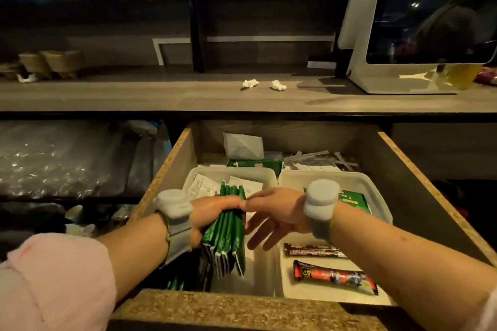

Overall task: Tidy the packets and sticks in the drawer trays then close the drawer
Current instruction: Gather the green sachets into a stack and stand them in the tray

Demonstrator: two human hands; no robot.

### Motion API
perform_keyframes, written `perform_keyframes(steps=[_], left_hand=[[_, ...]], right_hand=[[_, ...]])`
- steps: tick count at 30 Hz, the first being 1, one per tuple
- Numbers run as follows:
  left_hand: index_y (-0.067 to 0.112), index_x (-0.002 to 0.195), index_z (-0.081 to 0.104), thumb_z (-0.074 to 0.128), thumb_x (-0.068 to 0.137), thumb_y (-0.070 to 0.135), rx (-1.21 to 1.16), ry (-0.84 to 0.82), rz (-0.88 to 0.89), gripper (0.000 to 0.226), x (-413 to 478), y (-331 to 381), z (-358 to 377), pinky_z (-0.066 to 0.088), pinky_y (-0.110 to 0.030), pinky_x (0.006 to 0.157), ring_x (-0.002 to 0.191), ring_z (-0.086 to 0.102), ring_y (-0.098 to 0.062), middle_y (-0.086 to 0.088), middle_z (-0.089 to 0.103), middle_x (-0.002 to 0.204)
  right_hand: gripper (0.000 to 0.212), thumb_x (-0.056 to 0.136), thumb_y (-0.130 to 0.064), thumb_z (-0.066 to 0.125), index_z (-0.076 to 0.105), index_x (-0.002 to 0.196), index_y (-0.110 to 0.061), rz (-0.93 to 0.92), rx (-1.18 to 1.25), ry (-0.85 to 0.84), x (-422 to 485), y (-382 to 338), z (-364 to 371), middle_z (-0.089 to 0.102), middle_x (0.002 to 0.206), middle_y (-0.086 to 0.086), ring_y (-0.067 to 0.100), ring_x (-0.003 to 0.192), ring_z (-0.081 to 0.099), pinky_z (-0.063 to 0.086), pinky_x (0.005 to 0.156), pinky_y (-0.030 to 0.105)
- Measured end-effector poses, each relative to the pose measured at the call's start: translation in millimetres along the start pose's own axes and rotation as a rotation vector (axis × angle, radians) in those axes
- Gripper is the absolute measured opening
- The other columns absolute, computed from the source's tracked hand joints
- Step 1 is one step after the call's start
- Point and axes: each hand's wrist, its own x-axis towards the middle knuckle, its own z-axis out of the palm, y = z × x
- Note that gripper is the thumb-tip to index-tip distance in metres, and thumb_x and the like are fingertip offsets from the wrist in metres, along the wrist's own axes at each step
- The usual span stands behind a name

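Observation:
The wooden drawer (419, 169) stands pulled out with two white trays inside. My left hand (209, 215) grips a bundle of green sticks (228, 234) held above the left tray (242, 172). My right hand (277, 215) hovers beside the bundle with fingers spread, its thumb tip touching the top of the sticks. White packets (204, 185) lie at the far end of the left tray. In the right tray (376, 191) lie a dark brown stick (312, 250), a red and black G7 stick (336, 277) and a green packet (352, 197).
Behind the trays lie a white pouch (243, 145), a green packet (255, 164) and loose wrapped items (320, 160). The counter (134, 94) above holds two crumpled tissues (250, 83) and a white screen stand (403, 62). More green sticks (176, 283) show at the drawer's near edge.

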Motion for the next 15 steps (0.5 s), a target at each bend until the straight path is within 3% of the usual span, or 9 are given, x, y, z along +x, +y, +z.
perform_keyframes(steps=[3,5,6,8,10,13,15], left_hand=[[0.01,0.078,0.061,0.055,0.087,0.026,0.139,0.104,-0.019,0.019,1,-19,-2,0.051,-0.039,0.072,0.07,0.059,-0.022,-0.01,0.062,0.078],[0.01,0.089,0.063,0.057,0.086,0.035,0.232,0.079,-0.081,0.026,0,-25,-4,0.05,-0.044,0.093,0.092,0.062,-0.029,-0.015,0.065,0.097],[0.011,0.095,0.064,0.058,0.084,0.043,0.285,0.067,-0.111,0.035,-1,-27,-5,0.045,-0.045,0.102,0.103,0.062,-0.031,-0.016,0.065,0.107],[0.013,0.112,0.064,0.062,0.07,0.066,0.379,0.115,-0.126,0.068,0,-25,-12,0.043,-0.047,0.106,0.114,0.06,-0.033,-0.014,0.064,0.123],[0.016,0.129,0.057,0.066,0.059,0.071,0.487,0.188,-0.09,0.089,3,-19,-20,0.04,-0.042,0.109,0.12,0.056,-0.029,-0.008,0.059,0.133],[0.017,0.134,0.05,0.058,0.085,0.047,0.904,0.394,0.055,0.058,-5,2,-25,0.035,-0.027,0.109,0.129,0.048,-0.021,-0.002,0.05,0.141],[0.02,0.112,0.064,0.056,0.089,0.029,0.965,0.44,0.22,0.026,-10,12,-23,0.045,-0.026,0.092,0.109,0.06,-0.016,0.0,0.063,0.12]], right_hand=[[0.034,0.096,-0.028,0.049,0.054,0.118,-0.003,0.084,-0.078,-0.04,11,7,11,0.067,0.091,0.013,0.026,0.075,0.068,0.057,0.07,0.036],[0.026,0.096,-0.026,0.05,0.055,0.11,-0.004,0.116,-0.097,-0.072,15,11,17,0.066,0.093,0.012,0.024,0.076,0.067,0.056,0.073,0.036],[0.026,0.096,-0.026,0.049,0.055,0.111,-0.005,0.13,-0.115,-0.085,17,13,20,0.065,0.096,0.011,0.022,0.077,0.066,0.055,0.075,0.035],[0.036,0.097,-0.025,0.048,0.052,0.123,0.0,0.149,-0.169,-0.085,20,19,25,0.061,0.103,0.011,0.019,0.076,0.062,0.053,0.076,0.033],[0.042,0.097,-0.024,0.048,0.048,0.132,0.0,0.153,-0.185,-0.091,23,23,28,0.063,0.114,0.015,0.019,0.077,0.063,0.053,0.079,0.035],[0.039,0.097,-0.015,0.046,0.045,0.134,-0.002,0.158,-0.15,-0.105,22,24,28,0.06,0.129,0.018,0.027,0.091,0.064,0.052,0.089,0.042],[0.038,0.097,-0.011,0.044,0.044,0.135,-0.002,0.166,-0.149,-0.118,22,24,28,0.059,0.13,0.019,0.032,0.104,0.063,0.048,0.099,0.045]])
